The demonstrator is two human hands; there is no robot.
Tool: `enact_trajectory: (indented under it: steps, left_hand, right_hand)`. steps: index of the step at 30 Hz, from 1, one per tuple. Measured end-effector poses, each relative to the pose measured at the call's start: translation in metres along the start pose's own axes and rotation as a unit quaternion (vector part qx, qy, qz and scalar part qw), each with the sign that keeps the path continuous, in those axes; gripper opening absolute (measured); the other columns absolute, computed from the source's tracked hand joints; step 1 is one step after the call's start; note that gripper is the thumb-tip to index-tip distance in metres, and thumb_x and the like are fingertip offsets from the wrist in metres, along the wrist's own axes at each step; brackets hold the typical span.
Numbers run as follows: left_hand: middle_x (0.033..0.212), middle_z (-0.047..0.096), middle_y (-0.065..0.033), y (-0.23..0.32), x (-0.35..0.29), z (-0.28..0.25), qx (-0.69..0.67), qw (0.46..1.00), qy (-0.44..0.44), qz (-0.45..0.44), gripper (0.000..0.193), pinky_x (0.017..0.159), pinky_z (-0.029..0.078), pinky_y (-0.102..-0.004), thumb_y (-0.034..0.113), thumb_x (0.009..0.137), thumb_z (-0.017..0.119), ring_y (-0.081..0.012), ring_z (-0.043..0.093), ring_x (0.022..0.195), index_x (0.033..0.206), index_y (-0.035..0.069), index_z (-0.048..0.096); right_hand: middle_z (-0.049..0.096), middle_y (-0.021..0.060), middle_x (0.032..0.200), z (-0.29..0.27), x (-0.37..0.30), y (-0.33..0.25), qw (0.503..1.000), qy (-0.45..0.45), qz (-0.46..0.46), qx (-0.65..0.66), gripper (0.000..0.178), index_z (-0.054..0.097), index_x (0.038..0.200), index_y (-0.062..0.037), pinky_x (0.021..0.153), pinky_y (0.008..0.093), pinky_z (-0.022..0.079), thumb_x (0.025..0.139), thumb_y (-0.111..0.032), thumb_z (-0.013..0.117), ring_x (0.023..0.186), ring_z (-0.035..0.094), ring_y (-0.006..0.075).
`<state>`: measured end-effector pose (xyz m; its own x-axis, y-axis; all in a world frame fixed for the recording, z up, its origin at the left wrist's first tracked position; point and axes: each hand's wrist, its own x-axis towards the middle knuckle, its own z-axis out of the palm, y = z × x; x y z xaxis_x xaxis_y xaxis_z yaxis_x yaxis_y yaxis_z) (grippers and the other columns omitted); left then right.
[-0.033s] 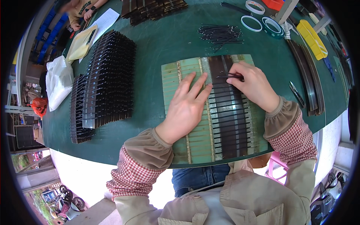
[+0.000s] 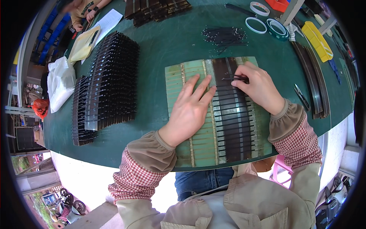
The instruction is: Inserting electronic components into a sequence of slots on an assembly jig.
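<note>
Now right fingers (image 2: 247,71) pinch black strands (image 2: 241,78); left fingers (image 2: 200,87) splayed on green board (image 2: 174,81).

Place: workshop | green workbench (image 2: 156,42) | tape rolls (image 2: 283,36) | stacked dark strips (image 2: 114,76)

Soft, even light covers the desk (image 2: 152,95), with only faint shadows. The floor (image 2: 99,175) on the near left is far brighter, washed out to plain white. Pale glare streaks the middle of the dark strip (image 2: 233,141), and small glints dot the black stack (image 2: 114,84) on the left. Both the left hand (image 2: 188,110) and right hand (image 2: 259,86) look fairly sharp. The wide lens bows the desk's near edge, and the corners fall to black.
</note>
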<state>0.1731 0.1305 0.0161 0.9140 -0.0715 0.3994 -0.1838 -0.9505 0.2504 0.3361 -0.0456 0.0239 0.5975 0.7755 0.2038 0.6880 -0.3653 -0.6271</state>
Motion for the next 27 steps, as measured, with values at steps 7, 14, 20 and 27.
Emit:
enact_trajectory:
  steps: [7,14,20,27]
  left_hand:
    - [0.123,0.059,-0.0154,-0.005,0.013,-0.005,-0.287,0.949,0.025,-0.128,0.023,0.099,0.043,-0.0360,0.004,0.090,0.061,-0.0322,0.056,0.113,0.113,0.000,0.062]
    - [0.116,0.062,-0.0144,-0.014,0.019,0.013,-0.468,0.853,0.018,-0.232,0.014,0.093,0.045,-0.0317,0.005,0.090,0.062,-0.0278,0.059,0.106,0.103,-0.001,0.061]
    - [0.116,0.063,-0.0148,-0.018,0.014,0.001,-0.253,0.957,0.066,-0.123,0.013,0.092,0.046,-0.0329,0.003,0.088,0.062,-0.0292,0.060,0.106,0.101,0.000,0.061]
    - [0.119,0.063,-0.0158,-0.018,0.008,0.001,-0.198,0.971,0.068,-0.117,0.014,0.096,0.045,-0.0372,0.001,0.088,0.061,-0.0335,0.057,0.114,0.101,-0.001,0.063]
  right_hand:
    - [0.064,0.0050,0.081,-0.024,0.009,0.004,0.973,-0.045,0.067,0.215,0.015,0.067,0.092,0.0025,0.066,0.0274,0.046,0.085,-0.010,0.069,0.072,0.058,0.0132]
    - [0.063,0.0006,0.077,-0.027,0.016,-0.024,0.934,-0.161,0.132,0.291,0.013,0.067,0.092,0.0040,0.062,0.0257,0.046,0.085,-0.008,0.068,0.070,0.055,0.0086]
    - [0.062,0.0027,0.073,-0.016,0.018,0.008,0.956,-0.102,0.106,0.252,0.013,0.067,0.089,0.0045,0.060,0.0262,0.045,0.083,-0.006,0.069,0.066,0.054,0.0088]
    - [0.061,0.0062,0.071,-0.005,0.022,0.008,0.972,-0.086,0.091,0.201,0.011,0.066,0.088,0.0035,0.060,0.0270,0.045,0.082,-0.005,0.070,0.064,0.054,0.0103]
